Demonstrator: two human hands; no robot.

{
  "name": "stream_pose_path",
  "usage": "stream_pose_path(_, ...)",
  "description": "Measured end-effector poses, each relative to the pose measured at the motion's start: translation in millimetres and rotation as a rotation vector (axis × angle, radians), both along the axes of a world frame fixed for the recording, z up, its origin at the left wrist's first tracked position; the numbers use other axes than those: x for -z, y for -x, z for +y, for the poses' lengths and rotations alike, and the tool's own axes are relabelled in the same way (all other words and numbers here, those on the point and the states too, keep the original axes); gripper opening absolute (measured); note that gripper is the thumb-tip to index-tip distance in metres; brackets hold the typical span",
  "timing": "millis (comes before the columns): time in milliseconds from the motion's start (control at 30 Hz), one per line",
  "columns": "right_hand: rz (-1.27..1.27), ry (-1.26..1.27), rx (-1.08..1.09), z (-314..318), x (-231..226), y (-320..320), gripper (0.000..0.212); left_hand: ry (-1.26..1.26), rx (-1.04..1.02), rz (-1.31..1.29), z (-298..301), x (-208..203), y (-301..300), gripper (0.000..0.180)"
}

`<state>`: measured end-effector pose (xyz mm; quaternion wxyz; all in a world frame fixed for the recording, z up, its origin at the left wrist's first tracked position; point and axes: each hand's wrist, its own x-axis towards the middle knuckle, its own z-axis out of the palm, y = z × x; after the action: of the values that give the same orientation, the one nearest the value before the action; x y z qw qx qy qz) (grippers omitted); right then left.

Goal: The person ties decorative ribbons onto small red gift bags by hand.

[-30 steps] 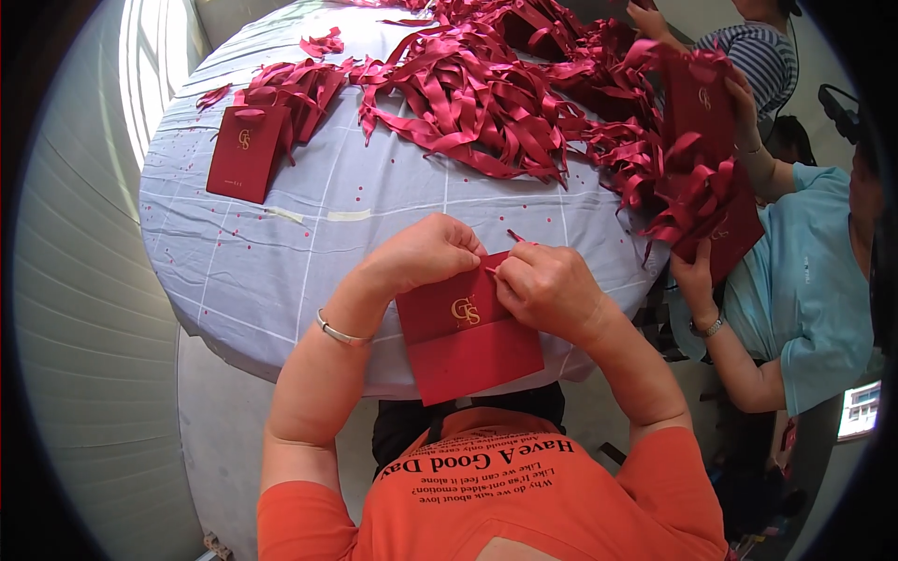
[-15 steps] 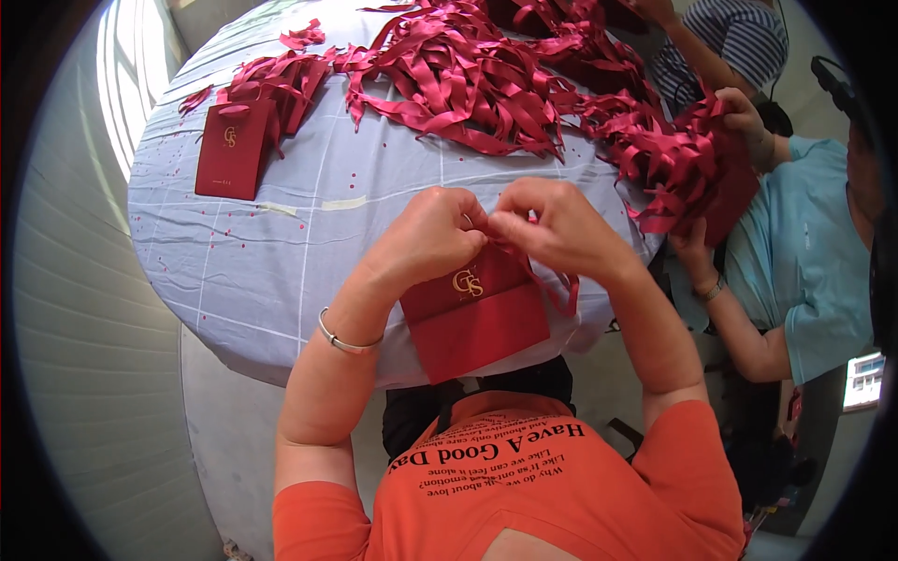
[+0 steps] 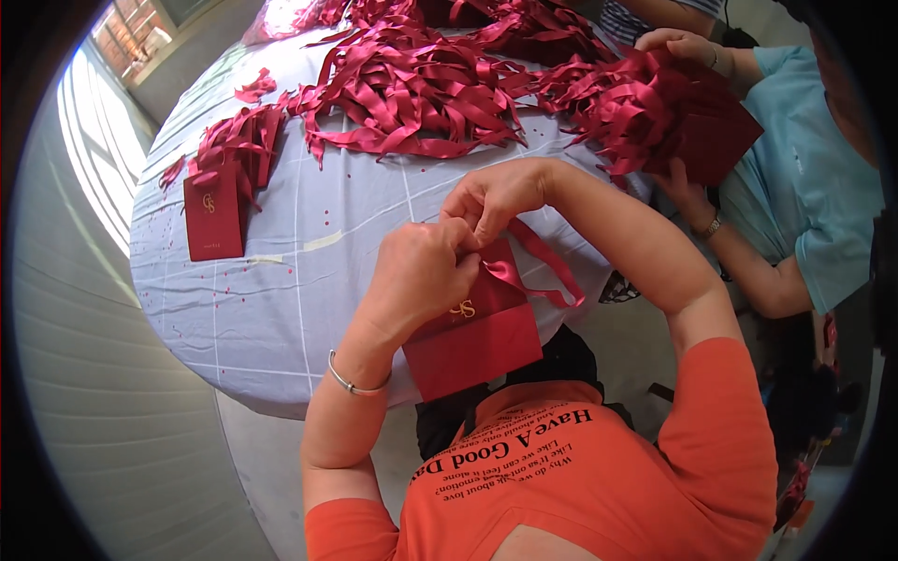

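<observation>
A red paper gift bag (image 3: 477, 348) with a gold emblem lies at the table's near edge, in front of my body. Over its top edge my left hand (image 3: 419, 279) is closed in a pinch, covering part of the emblem. Meeting it fingertip to fingertip, my right hand (image 3: 496, 201) is pinched too, its wrist bent. A red satin ribbon (image 3: 552, 266) comes from the bag's top by my fingers and loops out to the right. The exact spot where the fingertips grip is hidden.
A big heap of red ribbons (image 3: 412, 93) covers the table's (image 3: 271, 327) far middle. Another red bag (image 3: 215, 213) lies at the left beside more ribbons. To the right, a person in a teal shirt (image 3: 804, 187) holds ribboned red bags (image 3: 720, 126); a striped sleeve (image 3: 622, 21) shows behind.
My right hand has moved left and turned, its forearm now reaching across above the bag. My left hand has shifted slightly down and left. The ribbon loop shows more fully. The view has shifted.
</observation>
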<state>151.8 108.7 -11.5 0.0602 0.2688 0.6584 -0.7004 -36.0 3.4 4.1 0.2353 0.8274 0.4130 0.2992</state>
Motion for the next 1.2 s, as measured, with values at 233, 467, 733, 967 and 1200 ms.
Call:
stream_pose_path(233, -0.071, -0.107, 0.125, -5, -5, 9, 0.034, 0.03, 0.036, -0.017, 8, 5, 8, 0.011)
stream_pose_path(467, 0.069, -0.774, 0.796, 12, 13, 6, 0.022, 0.275, 0.059, -0.023, 18, 3, 3, 0.013)
stream_pose_path(733, -0.01, -1.162, 0.903, -40, -6, -15, 0.027, 0.377, -0.009, -0.017, 22, 13, 10, 0.011)
stream_pose_path(967, -0.462, -0.562, 0.788, -78, -15, -45, 0.036, 0.497, 0.059, -0.058, 25, 12, 13, 0.018)
stream_pose_path(1200, 0.427, 0.219, 1.135, -86, -2, -61, 0.013, 0.505, 0.089, -0.047, 26, 11, 15, 0.022)
